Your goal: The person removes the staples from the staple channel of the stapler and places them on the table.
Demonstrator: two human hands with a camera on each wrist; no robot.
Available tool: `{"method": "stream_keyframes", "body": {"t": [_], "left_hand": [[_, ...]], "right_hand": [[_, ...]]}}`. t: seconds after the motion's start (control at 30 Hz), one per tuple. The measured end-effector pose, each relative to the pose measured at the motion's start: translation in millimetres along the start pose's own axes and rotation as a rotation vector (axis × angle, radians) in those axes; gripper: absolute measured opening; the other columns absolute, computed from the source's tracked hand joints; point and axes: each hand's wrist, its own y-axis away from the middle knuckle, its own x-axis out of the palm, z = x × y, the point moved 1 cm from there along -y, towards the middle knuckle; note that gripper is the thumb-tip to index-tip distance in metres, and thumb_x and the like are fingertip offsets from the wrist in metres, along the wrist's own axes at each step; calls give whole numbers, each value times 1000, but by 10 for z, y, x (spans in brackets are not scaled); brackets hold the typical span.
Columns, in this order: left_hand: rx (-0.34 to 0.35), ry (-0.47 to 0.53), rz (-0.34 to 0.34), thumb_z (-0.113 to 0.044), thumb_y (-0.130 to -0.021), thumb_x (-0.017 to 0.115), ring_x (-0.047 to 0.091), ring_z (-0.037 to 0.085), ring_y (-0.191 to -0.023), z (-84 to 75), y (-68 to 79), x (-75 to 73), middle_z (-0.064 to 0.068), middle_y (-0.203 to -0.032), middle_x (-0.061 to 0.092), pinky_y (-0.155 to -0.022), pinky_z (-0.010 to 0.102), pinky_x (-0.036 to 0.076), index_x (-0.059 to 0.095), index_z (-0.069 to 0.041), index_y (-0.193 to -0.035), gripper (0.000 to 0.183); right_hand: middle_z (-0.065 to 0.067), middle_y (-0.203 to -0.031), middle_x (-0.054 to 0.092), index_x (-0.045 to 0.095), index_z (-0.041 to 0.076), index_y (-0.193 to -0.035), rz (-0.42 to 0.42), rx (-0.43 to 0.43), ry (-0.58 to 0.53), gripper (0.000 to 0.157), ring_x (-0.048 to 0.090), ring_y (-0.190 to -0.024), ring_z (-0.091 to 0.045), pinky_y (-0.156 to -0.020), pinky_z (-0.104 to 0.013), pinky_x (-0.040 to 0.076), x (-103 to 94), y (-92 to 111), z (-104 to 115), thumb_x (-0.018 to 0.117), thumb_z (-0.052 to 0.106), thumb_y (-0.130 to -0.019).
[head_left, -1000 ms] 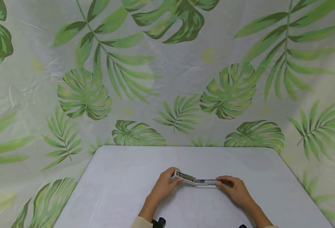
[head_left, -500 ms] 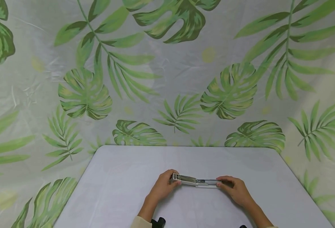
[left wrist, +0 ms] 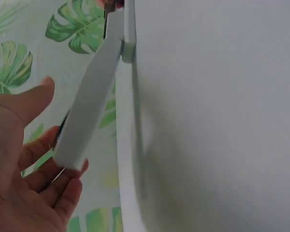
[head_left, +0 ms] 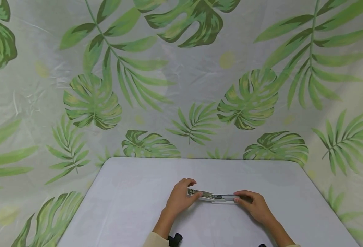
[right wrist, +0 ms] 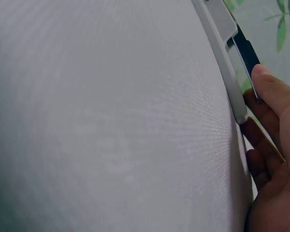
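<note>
Two hands, one at each end, and your stapler (head_left: 213, 197) lies opened out between them, low over the table (head_left: 144, 178); whether its base (right wrist: 221, 60) touches down, you can't tell. Your right hand (head_left: 256, 204) pinches the rail (right wrist: 247, 50) between thumb and fingers, likely to steady that end while the cover (left wrist: 88, 104) slants up from the hinge. Your left hand (head_left: 181, 196) is wide around the cover's tip, thumb clear, fingers behind, seemingly keeping it loose; finger contact there isn't clear.
</note>
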Motion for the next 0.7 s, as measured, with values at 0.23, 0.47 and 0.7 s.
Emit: {"method": "stream_keyframes", "body": {"t": [0.23, 0.47, 0.7], "left_hand": [[54, -80, -115, -32, -94, 78, 69, 20, -106, -274, -71, 84, 0, -113, 72, -86, 34, 59, 72, -14, -116, 29], [88, -144, -106, -27, -93, 78, 70, 15, -104, -403, -142, 278, -3, -111, 72, -85, 28, 59, 73, -18, -113, 22], [95, -179, -57, -26, -93, 79, 71, 14, -103, -470, -200, 514, -3, -111, 74, -82, 25, 58, 75, -18, -108, 18]], "right_hand": [[6, -115, 77, 79, 30, -111, 4, 8, 5, 22, 68, -113, -13, -98, -35, 55, 48, -7, -25, 79, 40, -91], [5, -116, 77, 78, 30, -112, 12, 24, -3, 23, 67, -112, -13, -97, -35, 54, 61, -15, -20, 78, 41, -91], [5, -116, 77, 79, 28, -112, 14, 24, -25, 24, 67, -111, -11, -96, -32, 55, 20, -21, -25, 79, 40, -91]]}}
